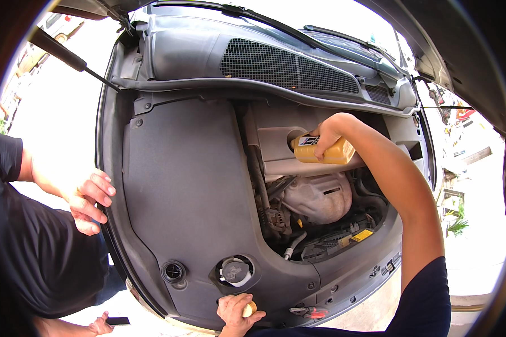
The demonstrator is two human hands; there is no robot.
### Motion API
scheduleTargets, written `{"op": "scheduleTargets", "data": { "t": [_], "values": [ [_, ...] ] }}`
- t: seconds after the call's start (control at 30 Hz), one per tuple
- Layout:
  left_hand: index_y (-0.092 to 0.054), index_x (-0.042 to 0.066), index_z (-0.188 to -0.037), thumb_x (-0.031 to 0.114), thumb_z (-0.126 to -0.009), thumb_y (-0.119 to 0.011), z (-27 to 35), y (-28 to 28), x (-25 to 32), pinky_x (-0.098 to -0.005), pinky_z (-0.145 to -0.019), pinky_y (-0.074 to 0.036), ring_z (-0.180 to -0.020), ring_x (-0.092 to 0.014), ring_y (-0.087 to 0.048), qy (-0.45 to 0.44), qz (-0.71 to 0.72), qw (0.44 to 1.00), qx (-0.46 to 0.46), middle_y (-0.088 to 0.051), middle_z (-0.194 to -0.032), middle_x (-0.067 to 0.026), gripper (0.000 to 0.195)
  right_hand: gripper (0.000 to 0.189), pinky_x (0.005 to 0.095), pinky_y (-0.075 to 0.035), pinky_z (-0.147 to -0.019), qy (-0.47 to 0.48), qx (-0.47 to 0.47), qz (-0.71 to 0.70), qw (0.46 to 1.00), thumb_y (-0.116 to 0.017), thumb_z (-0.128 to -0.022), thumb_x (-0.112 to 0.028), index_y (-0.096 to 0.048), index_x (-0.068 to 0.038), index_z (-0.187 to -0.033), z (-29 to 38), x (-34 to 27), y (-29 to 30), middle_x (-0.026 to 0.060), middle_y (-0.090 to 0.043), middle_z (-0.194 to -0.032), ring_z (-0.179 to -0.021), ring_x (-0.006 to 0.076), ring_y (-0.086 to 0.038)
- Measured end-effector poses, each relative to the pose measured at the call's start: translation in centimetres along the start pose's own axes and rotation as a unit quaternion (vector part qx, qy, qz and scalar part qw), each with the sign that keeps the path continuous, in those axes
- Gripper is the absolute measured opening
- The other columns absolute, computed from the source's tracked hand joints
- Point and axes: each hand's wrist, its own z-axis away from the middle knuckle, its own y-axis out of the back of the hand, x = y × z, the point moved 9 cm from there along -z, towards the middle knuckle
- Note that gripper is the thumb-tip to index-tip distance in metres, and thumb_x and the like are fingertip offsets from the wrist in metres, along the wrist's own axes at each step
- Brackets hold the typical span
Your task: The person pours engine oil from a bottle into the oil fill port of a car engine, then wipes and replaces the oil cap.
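Observation:
My right hand point(332, 131) grips a yellow motor oil bottle point(305, 155) that bears a label. The bottle lies almost on its side, its neck pointing left into a round recess in the engine cover point(274, 165). The bottle's mouth and any opening below it are hidden, and I cannot tell whether oil flows. At the front edge of the engine bay, my left hand point(235, 309) holds a small yellow cap point(249, 309) between thumb and fingers. Just beyond that hand is a grey reservoir cap point(236, 270) in the black plastic panel point(185, 177).
A person in dark clothes stands at the left, one hand point(92, 200) by the fender edge. The other holds a phone point(118, 321). Red-handled pliers point(308, 312) lie on the front panel. A metal heat shield point(320, 196) sits below the bottle. A strut point(63, 50) rises at upper left.

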Motion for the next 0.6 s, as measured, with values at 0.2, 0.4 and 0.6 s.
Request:
{"op": "scheduleTargets", "data": {
  "t": [0.2, 0.4, 0.6],
  "values": [
    [-0.066, 0.009, -0.096, 0.062, -0.080, -0.068, -0.3, 0.3, 0.3, -0.0317, -0.069, -0.047, -0.076, -0.021, -0.058, -0.012, -0.008, 1.000, 0.017, -0.068, -0.088, -0.0013, 0.055, 0.095, 0.0375, -0.052, -0.089, 0.035, 0.026, -0.032, 0.999, -0.075, -0.058, -0.054, -0.050, -0.015, -0.141, 1.3, 1.2, -1.3, 0.0162, -0.065, -0.121, -0.102, 0.0295, -0.066],
    [-0.064, 0.010, -0.098, 0.063, -0.082, -0.064, -0.4, 0.0, 0.5, -0.0324, -0.068, -0.047, -0.074, -0.022, -0.058, -0.015, -0.011, 1.000, 0.020, -0.068, -0.088, -0.0021, 0.056, 0.113, 0.0380, -0.044, -0.102, 0.111, 0.179, -0.125, 0.970, -0.073, -0.059, -0.056, -0.030, -0.008, -0.152, 1.3, 4.1, -6.4, 0.0287, -0.053, -0.133, -0.121, 0.0360, -0.055],
    [-0.060, 0.008, -0.098, 0.061, -0.088, -0.059, -1.2, 0.1, 1.5, -0.0347, -0.071, -0.044, -0.075, -0.024, -0.057, -0.023, -0.011, 0.999, 0.022, -0.068, -0.084, -0.0046, 0.054, 0.113, 0.0491, -0.043, -0.102, 0.120, 0.303, -0.201, 0.924, -0.073, -0.060, -0.052, -0.022, -0.019, -0.155, 0.5, 5.2, -11.3, 0.0319, -0.047, -0.130, -0.117, 0.0482, -0.051]
  ]
}}
